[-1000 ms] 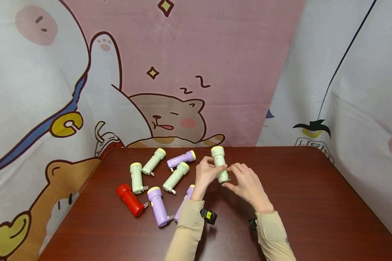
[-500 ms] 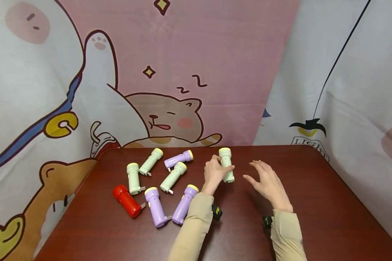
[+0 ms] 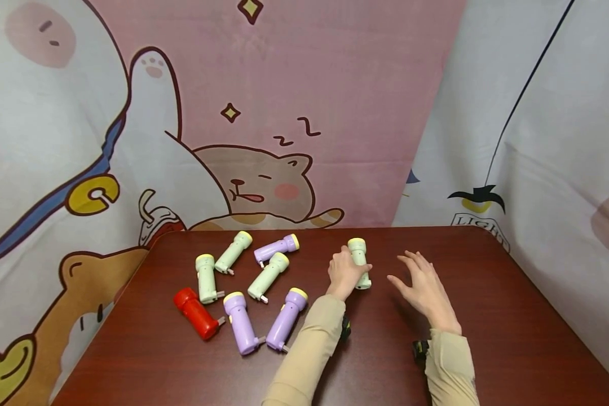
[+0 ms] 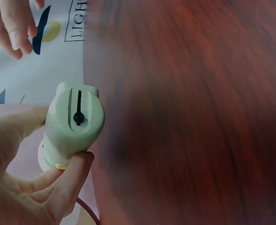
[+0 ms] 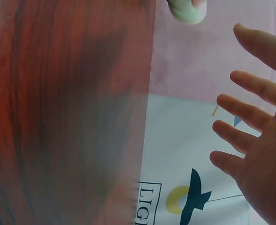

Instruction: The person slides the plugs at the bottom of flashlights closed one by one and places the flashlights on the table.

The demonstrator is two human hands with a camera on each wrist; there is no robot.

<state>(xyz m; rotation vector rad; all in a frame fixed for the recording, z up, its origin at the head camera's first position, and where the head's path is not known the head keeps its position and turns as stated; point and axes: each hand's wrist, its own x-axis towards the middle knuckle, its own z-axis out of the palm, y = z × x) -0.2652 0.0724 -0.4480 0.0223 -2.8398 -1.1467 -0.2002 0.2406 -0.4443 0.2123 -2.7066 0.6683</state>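
Note:
My left hand (image 3: 343,274) grips a pale green flashlight (image 3: 358,255) with a yellow rim, thumb on one side and fingers on the other. In the left wrist view the end of this green flashlight (image 4: 79,117) faces the camera, showing a dark slot; no prongs stick out of it. Whether it touches the table cannot be told. To its right and apart from it, my right hand (image 3: 426,293) hovers with spread fingers and holds nothing. The right wrist view shows that right hand (image 5: 264,117) with its fingers extended.
Left on the brown table (image 3: 385,361) lie three green flashlights, one at the far side (image 3: 233,252), three purple flashlights, one in front (image 3: 286,318), and a red flashlight (image 3: 198,313). Metal prongs jut from their ends. A cartoon cloth (image 3: 365,113) hangs behind.
The right hand has let go of the green flashlight and moved right, fingers spreading. The left hand has carried the flashlight rightward, then slightly lower in view.

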